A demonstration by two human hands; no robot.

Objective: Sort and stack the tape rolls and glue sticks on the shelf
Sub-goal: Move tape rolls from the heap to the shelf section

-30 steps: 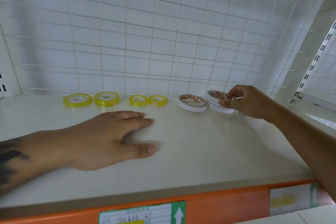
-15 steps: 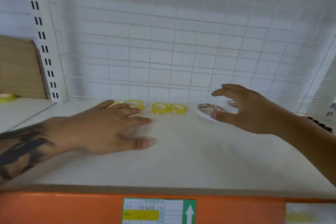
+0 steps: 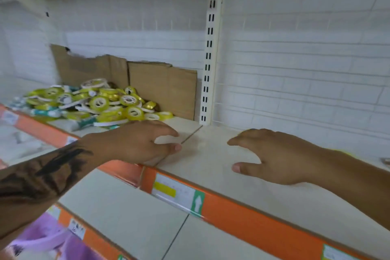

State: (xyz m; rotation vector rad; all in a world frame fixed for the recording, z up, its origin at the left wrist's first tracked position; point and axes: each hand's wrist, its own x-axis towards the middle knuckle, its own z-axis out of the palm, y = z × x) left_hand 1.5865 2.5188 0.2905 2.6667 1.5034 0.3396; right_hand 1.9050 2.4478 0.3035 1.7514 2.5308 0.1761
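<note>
Nearest, an orange shelf edge [image 3: 242, 215] carries a white, yellow and green price label [image 3: 179, 194]. Just beyond it both hands hover low over the pale shelf [image 3: 211, 154]. The left hand [image 3: 135, 143], on a tattooed forearm, has its fingers loosely spread and lightly bent, holding nothing. The right hand [image 3: 280, 158] is likewise spread, thumb out, palm down, holding nothing; whether either touches the surface I cannot tell. Farther back on the left section lies a jumbled pile of tape rolls [image 3: 101, 103], mostly yellow, some white, with teal packets mixed in. Behind the pile stand cardboard pieces [image 3: 160, 86], beside a slotted white upright [image 3: 209, 65].
</note>
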